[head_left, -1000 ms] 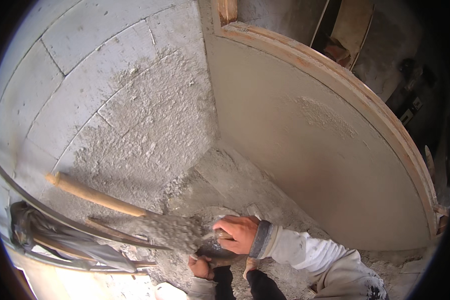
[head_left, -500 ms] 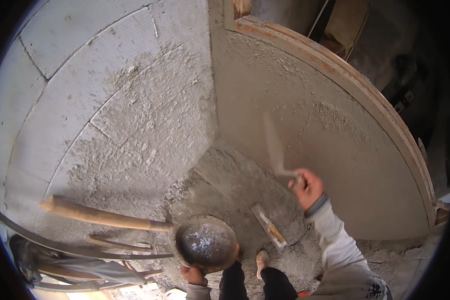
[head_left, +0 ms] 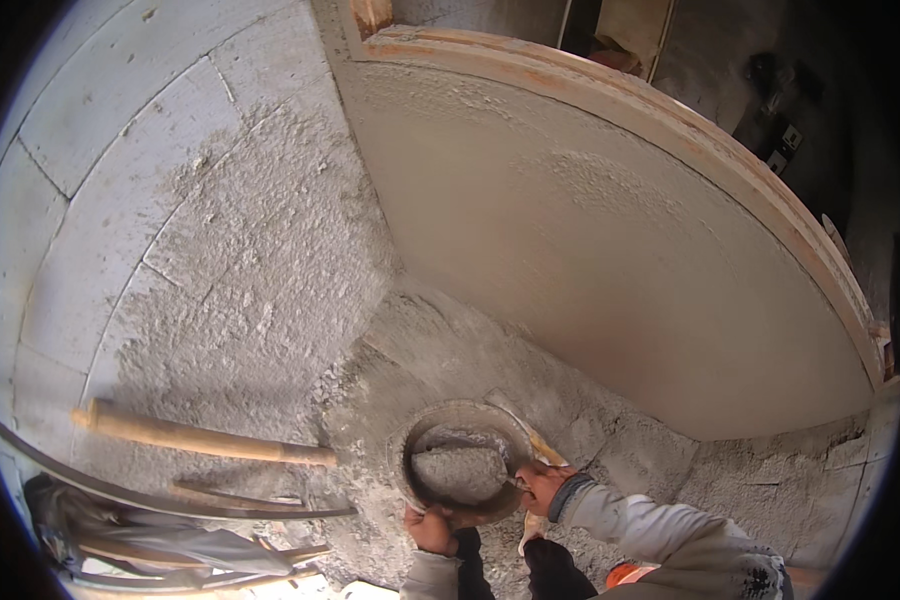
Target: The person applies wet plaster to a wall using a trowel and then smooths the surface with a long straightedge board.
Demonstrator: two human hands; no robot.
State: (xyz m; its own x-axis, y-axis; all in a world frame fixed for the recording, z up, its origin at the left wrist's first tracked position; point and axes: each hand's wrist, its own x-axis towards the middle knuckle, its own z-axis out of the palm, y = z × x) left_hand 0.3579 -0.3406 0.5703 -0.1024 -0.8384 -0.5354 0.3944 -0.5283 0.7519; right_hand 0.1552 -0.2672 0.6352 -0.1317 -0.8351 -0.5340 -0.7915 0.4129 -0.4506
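My left hand (head_left: pixel 430 528) is closed on the near-left rim of a round, mortar-stained bowl (head_left: pixel 407 462), held low in front of my legs. In my right hand (head_left: pixel 545 487), at the bowl's right side, is a trowel (head_left: pixel 460 473). Its grey-coated blade lies inside the bowl, over wet mortar. My fingers cover most of the trowel's handle. Just beyond the bowl's right rim, a plastering float (head_left: pixel 544 446) with a yellowish wooden handle lies on the floor, partly hidden by the bowl and my right hand.
Ahead to the right is a low wall (head_left: pixel 610 290) with smooth wet plaster, topped by a wooden frame (head_left: pixel 610 75). The left block wall (head_left: pixel 250 240) carries rough mortar. A thick wooden pole (head_left: pixel 210 438), curved strips (head_left: pixel 170 500) and a dark sheet (head_left: pixel 170 545) lie at lower left.
My right hand has brought the trowel down from in front of the right wall into the bowl. The bowl has shifted slightly right, and the view has turned rightward.
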